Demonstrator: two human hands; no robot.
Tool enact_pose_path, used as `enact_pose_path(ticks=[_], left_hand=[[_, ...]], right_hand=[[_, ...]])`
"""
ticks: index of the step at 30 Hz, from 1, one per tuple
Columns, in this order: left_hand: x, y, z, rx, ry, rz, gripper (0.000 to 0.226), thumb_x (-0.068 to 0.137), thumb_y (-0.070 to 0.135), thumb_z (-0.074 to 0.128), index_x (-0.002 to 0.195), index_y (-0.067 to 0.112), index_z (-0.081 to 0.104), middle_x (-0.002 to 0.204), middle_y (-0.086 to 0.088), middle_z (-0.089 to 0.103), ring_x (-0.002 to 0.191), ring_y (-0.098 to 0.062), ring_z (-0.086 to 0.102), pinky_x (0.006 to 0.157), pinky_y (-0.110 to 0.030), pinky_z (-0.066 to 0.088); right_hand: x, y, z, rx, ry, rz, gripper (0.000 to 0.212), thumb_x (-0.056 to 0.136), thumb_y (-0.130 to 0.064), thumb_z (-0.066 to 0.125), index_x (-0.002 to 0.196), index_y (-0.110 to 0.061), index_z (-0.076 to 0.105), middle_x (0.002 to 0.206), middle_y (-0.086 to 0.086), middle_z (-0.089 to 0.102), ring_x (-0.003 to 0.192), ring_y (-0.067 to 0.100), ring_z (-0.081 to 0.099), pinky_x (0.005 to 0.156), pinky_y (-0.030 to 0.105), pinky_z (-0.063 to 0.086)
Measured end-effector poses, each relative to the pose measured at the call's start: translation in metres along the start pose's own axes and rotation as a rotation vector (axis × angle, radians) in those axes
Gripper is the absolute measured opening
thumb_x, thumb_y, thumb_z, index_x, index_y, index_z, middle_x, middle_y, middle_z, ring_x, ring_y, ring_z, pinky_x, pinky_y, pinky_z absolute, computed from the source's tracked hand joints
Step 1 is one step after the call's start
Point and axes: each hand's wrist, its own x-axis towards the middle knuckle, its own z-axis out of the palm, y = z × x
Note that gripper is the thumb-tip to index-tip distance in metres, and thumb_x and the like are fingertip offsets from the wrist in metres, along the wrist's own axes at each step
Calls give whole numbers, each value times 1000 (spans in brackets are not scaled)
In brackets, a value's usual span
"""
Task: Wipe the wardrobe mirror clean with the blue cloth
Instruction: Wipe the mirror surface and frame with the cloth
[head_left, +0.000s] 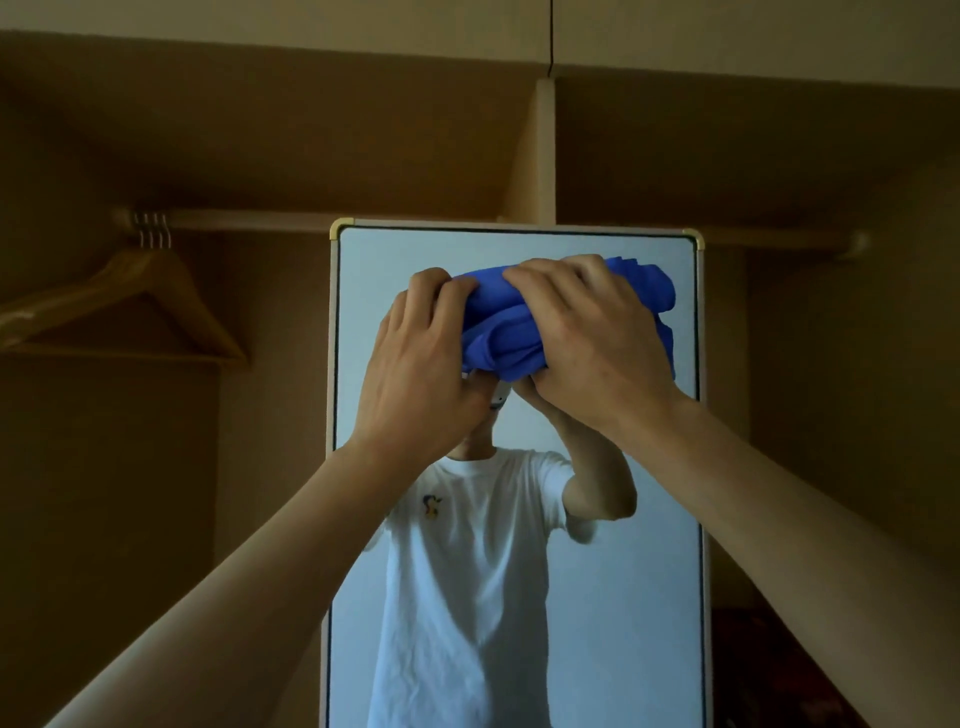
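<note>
Wardrobe mirror (649, 519) behind: left grip (415, 353), right grip (587, 327) clutch blue cloth (509, 332) bunched horizontally

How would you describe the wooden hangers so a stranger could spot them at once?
Find the mirror in the middle of the open wardrobe, then follow the rail to its left. The wooden hangers hang bunched near that rail's far end, with nothing else on it.

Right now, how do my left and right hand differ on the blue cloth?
The left hand grips the blue cloth at its left end; the right hand lies over its middle. The left hand covers little, the right hand more. Both grip it before the mirror.
</note>
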Motion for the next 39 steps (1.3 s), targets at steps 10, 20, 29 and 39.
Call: enact_pose_path(ticks=[10, 20, 29, 39], left_hand=[[-34, 7, 1, -46, -68, -34, 66, 77, 17, 81, 134, 3, 53, 135, -14, 49, 117, -30, 54, 100, -42, 48], [-82, 12, 5, -93, -119, -53, 60, 79, 10, 74, 134, -3, 53, 137, -21, 49, 120, -36, 54, 100, -50, 49], [-122, 19, 13, -127, -168, -107, 64, 77, 5, 76, 135, -5, 53, 140, -23, 49, 124, -39, 54, 100, -53, 49], [-177, 23, 20, -142, -214, -132, 63, 79, 11, 72, 137, -4, 53, 142, -22, 48, 131, -36, 49, 106, -50, 46]], right_hand=[[-35, -19, -1, 6, -18, 61, 55, 78, -26, 75, 128, -10, 60, 125, 4, 66, 109, 28, 59, 87, 41, 49], [-79, -42, 1, 47, -28, 83, 48, 81, -16, 66, 128, -8, 62, 124, 6, 66, 107, 30, 60, 87, 42, 47], [-117, -56, 5, 49, -52, 107, 47, 84, -20, 66, 129, -9, 60, 126, 7, 65, 110, 30, 58, 90, 43, 46], [-168, -78, 6, 62, -127, 135, 54, 81, -27, 74, 131, -9, 61, 129, 8, 64, 114, 31, 57, 94, 44, 44]])
